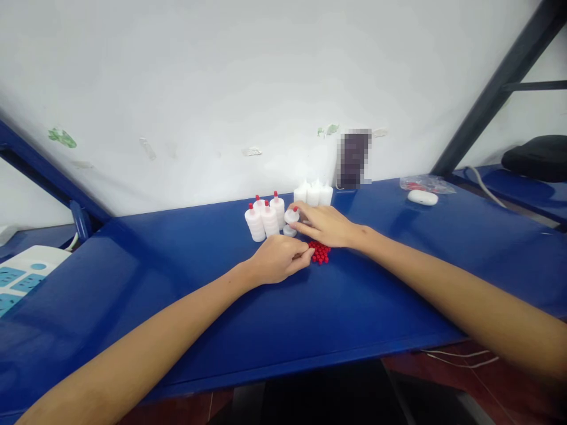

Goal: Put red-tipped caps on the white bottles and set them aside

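My right hand (325, 225) is closed around a small white squeeze bottle (291, 217), thumb and fingers on its upper part, with a red tip showing at the top. My left hand (280, 260) is closed in a pinch at the left edge of a pile of small red caps (321, 255); what its fingertips hold, if anything, is hidden. To the left of the held bottle stand several white bottles with red caps (269, 221). Behind my right hand is a group of white bottles without red caps (313, 193), partly covered by the hand.
The blue tabletop (212, 319) runs along a white wall. A dark pixelated object (353, 159) leans there. To the right lie a white rounded case (422, 198) and a clear plastic bag (436, 184) with red bits. A power strip (33, 271) is at far left.
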Motion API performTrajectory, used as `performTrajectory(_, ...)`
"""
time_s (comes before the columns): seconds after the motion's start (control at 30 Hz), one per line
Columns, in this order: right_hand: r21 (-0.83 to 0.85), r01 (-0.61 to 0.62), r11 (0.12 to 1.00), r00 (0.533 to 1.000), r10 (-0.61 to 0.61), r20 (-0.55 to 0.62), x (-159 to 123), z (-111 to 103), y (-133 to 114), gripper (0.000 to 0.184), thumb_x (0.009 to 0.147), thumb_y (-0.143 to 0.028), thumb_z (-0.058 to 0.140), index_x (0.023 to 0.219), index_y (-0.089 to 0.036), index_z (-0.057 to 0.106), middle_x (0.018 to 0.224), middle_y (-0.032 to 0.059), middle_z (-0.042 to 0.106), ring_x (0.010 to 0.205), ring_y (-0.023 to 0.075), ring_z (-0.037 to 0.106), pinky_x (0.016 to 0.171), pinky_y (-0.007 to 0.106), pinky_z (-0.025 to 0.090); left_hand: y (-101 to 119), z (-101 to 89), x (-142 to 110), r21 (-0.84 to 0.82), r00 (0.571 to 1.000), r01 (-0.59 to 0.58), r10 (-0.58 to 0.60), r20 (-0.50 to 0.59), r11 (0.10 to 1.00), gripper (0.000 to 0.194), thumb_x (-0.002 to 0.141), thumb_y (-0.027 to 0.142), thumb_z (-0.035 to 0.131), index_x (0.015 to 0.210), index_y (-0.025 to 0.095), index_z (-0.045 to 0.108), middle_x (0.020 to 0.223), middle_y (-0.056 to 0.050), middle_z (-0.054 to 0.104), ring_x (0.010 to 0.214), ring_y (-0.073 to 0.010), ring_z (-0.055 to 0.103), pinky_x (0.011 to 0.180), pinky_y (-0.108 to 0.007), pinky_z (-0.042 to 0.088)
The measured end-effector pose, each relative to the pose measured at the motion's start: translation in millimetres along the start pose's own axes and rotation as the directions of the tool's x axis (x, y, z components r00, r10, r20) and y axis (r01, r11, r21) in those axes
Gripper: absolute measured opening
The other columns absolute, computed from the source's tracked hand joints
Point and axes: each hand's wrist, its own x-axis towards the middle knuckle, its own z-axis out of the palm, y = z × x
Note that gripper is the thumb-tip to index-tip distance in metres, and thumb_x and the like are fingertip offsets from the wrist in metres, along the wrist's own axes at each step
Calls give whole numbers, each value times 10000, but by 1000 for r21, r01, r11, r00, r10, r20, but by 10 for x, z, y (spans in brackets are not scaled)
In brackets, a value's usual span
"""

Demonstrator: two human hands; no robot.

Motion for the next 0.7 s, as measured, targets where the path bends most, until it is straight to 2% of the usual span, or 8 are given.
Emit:
performTrajectory(0.17, -37, -48, 998, 999, 48, -11, 52, 50, 0, 502, 953, -602, 458, 1210, -189, 582, 817, 48, 689, 700, 191, 579, 590, 270, 274, -17, 19, -1, 8, 1000, 4, -4, -7, 1000, 420, 975, 254, 461, 569, 156, 498, 493, 47, 457, 437, -71, 355, 493, -243, 278)
performTrajectory(0.4, -24, -33, 999, 999, 33, -23, 101, 63, 28, 493, 898, -617, 553, 1146, -207, 668, 854, 46, 699, 740, 185, 582, 614, 269, 291, -20, 23, -1, 8, 1000, -12, 13, -25, 1000, 408, 963, 239, 477, 564, 155, 494, 488, 53, 443, 439, -69, 324, 490, -243, 263)
performTrajectory(0.5, 63, -71, 996, 983, 80, -166, 66, -1, 52, 445, 831, -628, 629, 987, -220, 717, 783, 15, 671, 695, 158, 566, 611, 264, 307, -14, 17, -2, 16, 996, -26, 27, -80, 1000, 411, 971, 243, 474, 570, 158, 469, 500, 57, 442, 445, -69, 326, 491, -242, 262)
performTrajectory(0.57, 113, -92, 989, 936, 125, -328, 20, -48, 62, 422, 808, -604, 649, 886, -194, 712, 715, 8, 632, 647, 144, 538, 620, 270, 327, -21, 21, -8, 43, 984, -38, 45, -172, 998, 417, 982, 259, 471, 578, 164, 445, 515, 58, 439, 457, -71, 330, 490, -242, 262)
performTrajectory(0.63, 157, -55, 986, 881, 122, -456, -31, -80, 48, 401, 844, -559, 596, 832, -169, 686, 678, 11, 603, 624, 143, 515, 639, 284, 344, -34, 30, -14, 79, 954, -42, 63, -293, 996, 422, 993, 274, 469, 587, 172, 423, 528, 57, 425, 472, -74, 333, 493, -241, 270)
performTrajectory(0.7, 191, 46, 980, 882, 50, -468, -73, -91, -1, 415, 911, -517, 480, 785, -159, 649, 679, 23, 591, 634, 148, 505, 651, 294, 347, -44, 36, -17, 103, 908, -46, 84, -411, 994, 418, 998, 286, 484, 600, 176, 417, 532, 61, 413, 478, -73, 334, 499, -236, 283)
